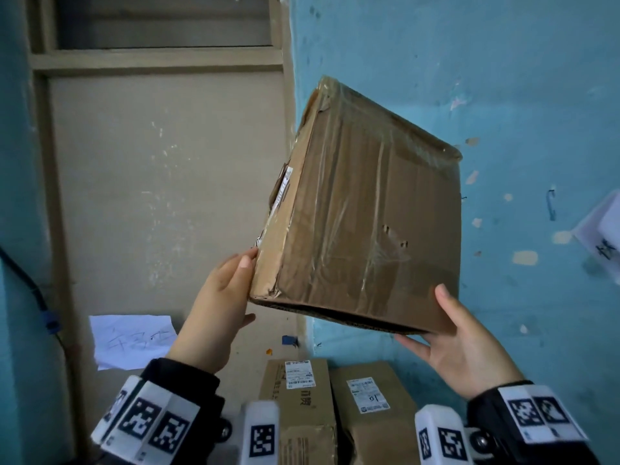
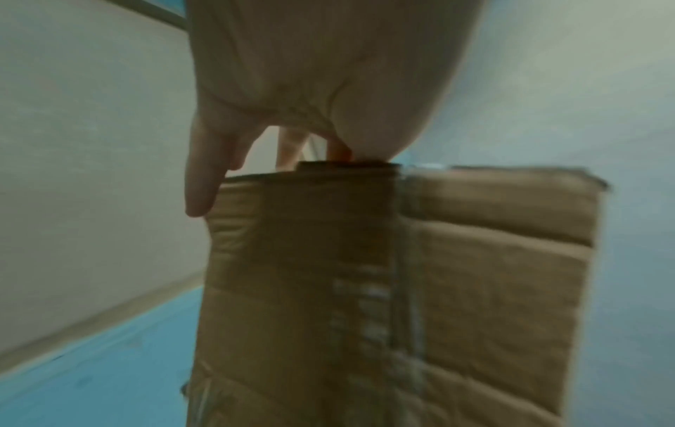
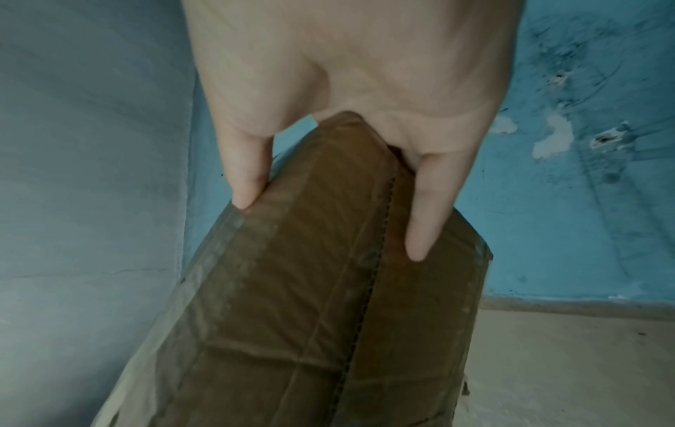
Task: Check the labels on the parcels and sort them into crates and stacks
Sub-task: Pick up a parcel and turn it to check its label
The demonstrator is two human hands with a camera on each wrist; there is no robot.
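A brown cardboard parcel (image 1: 362, 213), wrapped in clear tape, is held up tilted in front of the blue wall. A white label (image 1: 283, 187) sits on its narrow left side, seen almost edge-on. My left hand (image 1: 235, 290) grips the lower left corner, with fingers on the side face and the thumb below. My right hand (image 1: 449, 330) grips the lower right corner, thumb on the broad face and fingers underneath. In the left wrist view my left hand (image 2: 310, 86) meets the parcel (image 2: 402, 289) at its edge. In the right wrist view my right hand (image 3: 347, 72) pinches the parcel (image 3: 310, 289) at its corner.
Two cardboard parcels with white labels, one on the left (image 1: 298, 397) and one on the right (image 1: 372, 394), lie below the hands. A handwritten paper sheet (image 1: 132, 340) hangs low on the beige door (image 1: 167, 179). Another sheet (image 1: 604, 236) is on the wall at right. A black cable (image 1: 33, 286) runs down the left.
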